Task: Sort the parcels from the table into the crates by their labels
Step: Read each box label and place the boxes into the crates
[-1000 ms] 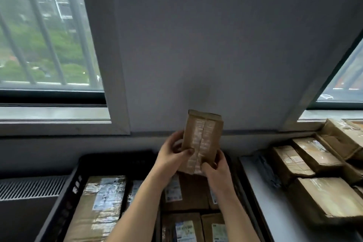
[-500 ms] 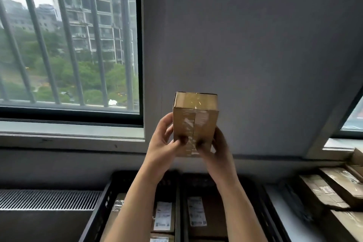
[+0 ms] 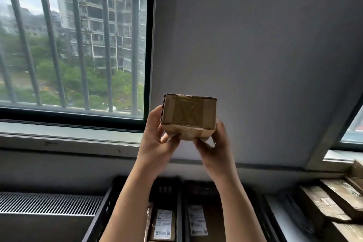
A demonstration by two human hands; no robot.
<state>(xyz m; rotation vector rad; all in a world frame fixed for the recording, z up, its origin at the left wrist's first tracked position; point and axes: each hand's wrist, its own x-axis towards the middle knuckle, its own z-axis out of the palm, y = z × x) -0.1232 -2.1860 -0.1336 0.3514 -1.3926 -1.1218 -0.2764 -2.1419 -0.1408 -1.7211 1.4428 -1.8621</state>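
A: Where is the box (image 3: 189, 116), and why so high?
B: You are holding the box well above the crates (image 3: 104, 212), taped faces toward you, likely hunting for its label.
A: And the fingers?
B: Your left hand (image 3: 157, 141) and right hand (image 3: 214, 149) are clamping its lower corners, fingers curled around it.

Small box (image 3: 189, 117): brown cardboard with shiny tape on it. It is held up high in front of the grey wall and tipped a little. The left hand (image 3: 157, 143) and right hand (image 3: 214, 147) grip its bottom corners.
Crates: left crate (image 3: 102, 214) and right crate (image 3: 262, 212), both black, sit side by side low down.
Parcels in crates: brown, each with a white label (image 3: 163, 224) (image 3: 197, 222) facing up.
Table parcels (image 3: 334, 200): a brown taped pile on the white table (image 3: 282, 214), far right.
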